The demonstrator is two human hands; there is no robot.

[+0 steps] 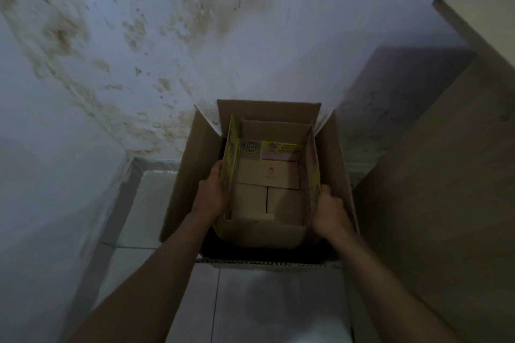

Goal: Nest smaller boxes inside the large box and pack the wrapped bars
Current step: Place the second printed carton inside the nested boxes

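Observation:
A large brown cardboard box [192, 175] stands open on the tiled floor against the wall, its flaps raised. Inside its opening sits a smaller box with yellow-green printed flaps [278, 234]. My left hand [211, 192] grips that smaller box by its left flap, and my right hand [330, 209] grips its right side. Down in the smaller box lie plain brown cartons [267, 175] side by side, beneath a printed label. No wrapped bars are visible.
A stained, peeling white wall [139, 50] rises close behind and to the left of the boxes. A tall wooden panel [446, 175] leans or stands on the right. Pale floor tiles [250, 301] lie in front.

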